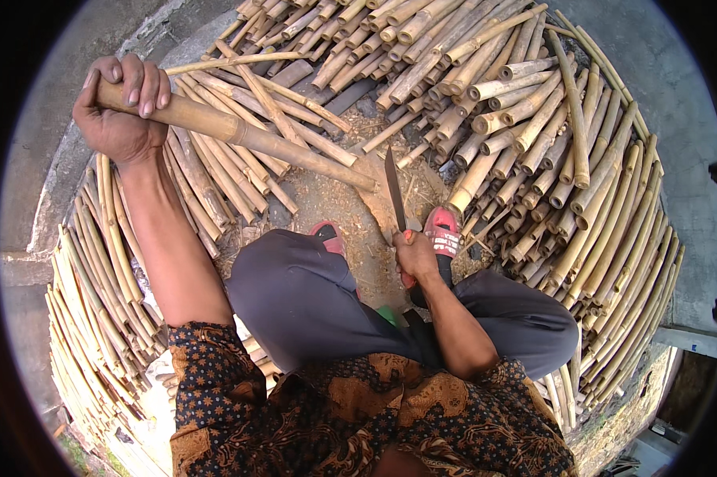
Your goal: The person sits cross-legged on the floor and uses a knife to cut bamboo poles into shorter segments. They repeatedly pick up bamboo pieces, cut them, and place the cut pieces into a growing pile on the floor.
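Note:
Raised at the upper left, my left hand is wrapped round the upper end of a bamboo pole. The pole slants down to the right, and its far end lies at a brown wooden block between my feet. My right hand grips the red handle of a machete just right of the block. Its long dark blade points up and away from me, a little to the right of the pole's lower end. Blade and pole look apart.
Cut bamboo poles are stacked high at the far side and right. More bamboo lies in a heap on the left. Wood chips cover the ground around my red sandals. A grey wall stands behind the right stack.

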### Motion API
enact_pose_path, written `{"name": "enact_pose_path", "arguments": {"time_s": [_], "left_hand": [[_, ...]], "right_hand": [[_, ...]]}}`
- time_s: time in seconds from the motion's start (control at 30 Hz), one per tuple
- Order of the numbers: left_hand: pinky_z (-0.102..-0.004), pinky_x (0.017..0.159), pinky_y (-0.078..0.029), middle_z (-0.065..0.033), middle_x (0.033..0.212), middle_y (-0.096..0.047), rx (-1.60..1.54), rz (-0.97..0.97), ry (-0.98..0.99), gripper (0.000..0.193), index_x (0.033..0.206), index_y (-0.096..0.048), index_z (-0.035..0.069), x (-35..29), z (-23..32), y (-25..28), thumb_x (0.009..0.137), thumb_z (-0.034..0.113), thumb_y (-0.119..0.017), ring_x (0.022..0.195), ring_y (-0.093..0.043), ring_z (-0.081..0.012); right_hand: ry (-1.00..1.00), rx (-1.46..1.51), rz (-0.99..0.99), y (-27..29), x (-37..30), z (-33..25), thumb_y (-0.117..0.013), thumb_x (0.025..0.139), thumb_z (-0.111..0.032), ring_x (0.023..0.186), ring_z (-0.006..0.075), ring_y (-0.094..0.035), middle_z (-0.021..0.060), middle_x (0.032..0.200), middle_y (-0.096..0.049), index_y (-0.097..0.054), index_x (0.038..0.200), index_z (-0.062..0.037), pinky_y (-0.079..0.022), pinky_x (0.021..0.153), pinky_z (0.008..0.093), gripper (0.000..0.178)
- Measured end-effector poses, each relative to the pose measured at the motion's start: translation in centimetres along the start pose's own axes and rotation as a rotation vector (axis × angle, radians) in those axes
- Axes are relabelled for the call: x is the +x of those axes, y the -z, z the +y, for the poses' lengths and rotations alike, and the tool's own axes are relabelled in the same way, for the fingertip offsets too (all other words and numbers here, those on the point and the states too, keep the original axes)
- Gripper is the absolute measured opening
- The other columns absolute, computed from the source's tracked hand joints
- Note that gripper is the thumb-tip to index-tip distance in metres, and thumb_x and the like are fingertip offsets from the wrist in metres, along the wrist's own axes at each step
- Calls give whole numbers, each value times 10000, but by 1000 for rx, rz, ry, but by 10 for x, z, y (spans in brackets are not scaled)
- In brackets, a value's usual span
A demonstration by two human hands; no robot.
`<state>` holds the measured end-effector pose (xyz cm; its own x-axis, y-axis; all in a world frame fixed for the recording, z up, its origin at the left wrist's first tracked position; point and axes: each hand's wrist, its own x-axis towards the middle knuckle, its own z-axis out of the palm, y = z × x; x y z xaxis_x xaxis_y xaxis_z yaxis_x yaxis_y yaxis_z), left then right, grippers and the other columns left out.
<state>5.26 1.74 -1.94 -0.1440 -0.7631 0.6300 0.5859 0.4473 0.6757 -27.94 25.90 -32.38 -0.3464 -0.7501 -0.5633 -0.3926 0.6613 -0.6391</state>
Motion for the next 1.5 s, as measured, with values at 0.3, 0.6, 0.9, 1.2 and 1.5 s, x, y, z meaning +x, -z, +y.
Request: {"name": "enact_pose_path", "arguments": {"time_s": [0.3, 0.6, 0.9, 1.2, 1.5], "left_hand": [[-308, 531, -420, -17, 635, -422, -143, -157, 29, 270, 825, -469, 118, -9, 12, 0, 974, 340, -431, 512, -432, -143], [-330, 650, -347, -41, 732, -386, -77, 109, 9, 316, 752, -466, 114, -28, 17, 16, 943, 366, -465, 662, -379, -165], [-393, 710, -435, -93, 762, -485, 203, 485, -51, 498, 871, -506, 74, -38, 22, 10, 1065, 487, -307, 716, -477, -218], [-322, 572, -407, -49, 726, -394, 105, 506, -118, 466, 811, -452, 98, -43, 31, -23, 1069, 479, -375, 635, -419, -184], [-409, 715, -454, -63, 716, -456, 43, 475, -38, 552, 795, -515, 59, -32, 28, -96, 1102, 499, -382, 696, -480, -220]], "right_hand": [[131, -170, 67, -6, -4, 5, -603, 985, -412, 737, 390, -716, 240, 743, -676, -687, 911, 5, -552, 717, 474, 431], [282, -136, 195, -12, 9, 26, -613, 979, -392, 713, 361, -733, 216, 716, -711, -705, 936, 57, -566, 731, 465, 460], [149, -71, 156, -11, 1, 18, -624, 953, -370, 824, 459, -693, 300, 822, -678, -695, 913, 29, -519, 771, 493, 407], [15, -218, 56, -4, 0, 17, -588, 910, -347, 1046, 501, -666, 345, 1022, -689, -731, 1096, -6, -518, 940, 532, 414], [566, 304, 103, 43, -70, -117, -632, 1022, -285, 616, 158, -619, 78, 707, -639, -677, 1080, 17, -488, 597, 335, 310]]}}
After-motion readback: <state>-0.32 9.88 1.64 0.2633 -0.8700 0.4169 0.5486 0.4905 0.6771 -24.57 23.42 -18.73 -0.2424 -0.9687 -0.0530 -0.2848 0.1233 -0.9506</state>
